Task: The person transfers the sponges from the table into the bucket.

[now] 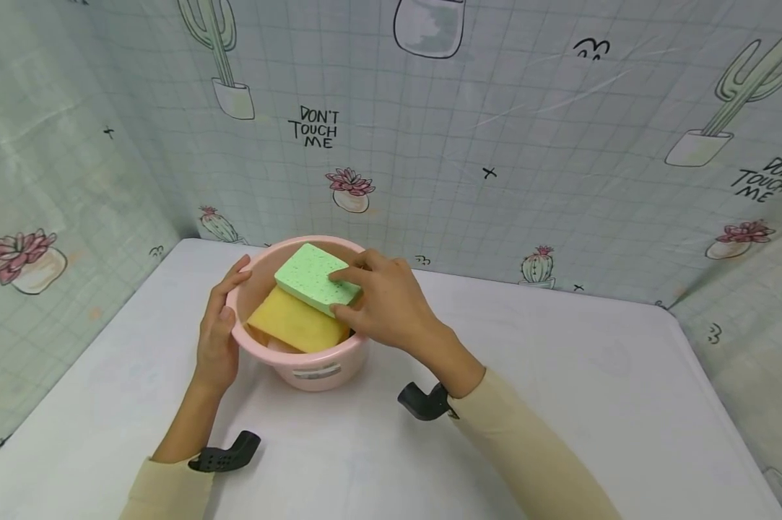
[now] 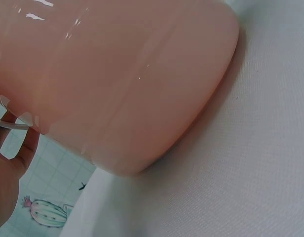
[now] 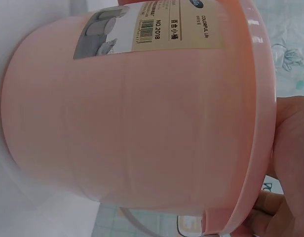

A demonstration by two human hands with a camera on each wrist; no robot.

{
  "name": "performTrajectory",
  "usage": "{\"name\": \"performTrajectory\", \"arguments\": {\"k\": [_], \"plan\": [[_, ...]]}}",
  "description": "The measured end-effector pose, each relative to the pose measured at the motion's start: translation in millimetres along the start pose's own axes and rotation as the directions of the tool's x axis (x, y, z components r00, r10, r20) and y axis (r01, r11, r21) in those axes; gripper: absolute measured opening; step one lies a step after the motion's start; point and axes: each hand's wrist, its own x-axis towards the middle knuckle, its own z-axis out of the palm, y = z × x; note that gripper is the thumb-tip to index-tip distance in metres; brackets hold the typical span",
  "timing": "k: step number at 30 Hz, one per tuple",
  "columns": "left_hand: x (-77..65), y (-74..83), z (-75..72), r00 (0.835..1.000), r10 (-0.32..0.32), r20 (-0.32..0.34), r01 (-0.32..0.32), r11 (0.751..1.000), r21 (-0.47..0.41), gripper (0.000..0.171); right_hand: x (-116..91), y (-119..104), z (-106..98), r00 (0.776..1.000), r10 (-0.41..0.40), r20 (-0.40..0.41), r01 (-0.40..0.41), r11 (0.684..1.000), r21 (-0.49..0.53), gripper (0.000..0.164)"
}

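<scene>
A pink plastic bucket (image 1: 319, 372) stands on the white table toward the left in the head view. My left hand (image 1: 220, 339) holds its left rim, fingers and thumb at the edge. My right hand (image 1: 391, 300) reaches over the right rim and pinches a speckled light green sponge (image 1: 309, 274) by its right end. Below the sponge, a folded yellow cloth (image 1: 293, 323) lies in the bucket and hides most of what is under it. The right wrist view shows the bucket's side with a printed label (image 3: 157, 27).
The white table (image 1: 559, 412) stretches out to the right of the bucket. Behind it hangs a checked curtain (image 1: 429, 130) printed with cacti. Part of the bucket's thin handle (image 3: 137, 223) hangs down at its side. Each wrist wears a black camera mount (image 1: 423, 401).
</scene>
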Motion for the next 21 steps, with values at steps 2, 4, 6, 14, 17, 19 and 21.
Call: {"name": "performTrajectory", "arguments": {"k": [2, 4, 6, 14, 17, 19, 21], "plan": [[-0.3, 0.4, 0.4, 1.0, 0.005, 0.003, -0.005, 1.0, 0.006, 0.051, 0.5, -0.7, 0.1, 1.0, 0.015, 0.021, -0.015, 1.0, -0.025, 0.037], [-0.4, 0.5, 0.5, 1.0, 0.012, 0.005, -0.012, 1.0, 0.012, 0.051, 1.2, -1.3, 0.2, 0.999, 0.033, 0.042, -0.031, 0.999, -0.041, 0.037], [-0.6, 0.4, 0.4, 1.0, 0.013, 0.004, -0.013, 1.0, 0.012, 0.051, 1.9, -1.6, 0.4, 0.998, 0.046, 0.054, -0.043, 0.998, -0.052, 0.034], [-0.2, -2.6, -0.1, 1.0, -0.022, -0.016, 0.022, 1.0, 0.022, 0.052, 3.1, -2.5, -0.2, 0.994, 0.076, 0.083, -0.07, 0.995, -0.068, 0.025], [-0.2, -3.3, 0.5, 1.0, -0.025, -0.017, 0.025, 0.999, 0.021, 0.053, 2.8, -2.2, -0.9, 0.992, 0.081, 0.094, -0.076, 0.995, -0.061, 0.026], [-0.1, -3.7, 0.9, 1.0, -0.023, -0.013, 0.023, 0.999, 0.022, 0.053, 2.0, -1.9, -1.7, 0.992, 0.085, 0.097, -0.081, 0.995, -0.051, 0.026], [-0.1, -4.1, 1.1, 1.0, -0.019, -0.008, 0.02, 1.0, 0.024, 0.053, 0.6, -1.5, -2.9, 0.992, 0.09, 0.094, -0.086, 0.995, -0.04, 0.027]]}}
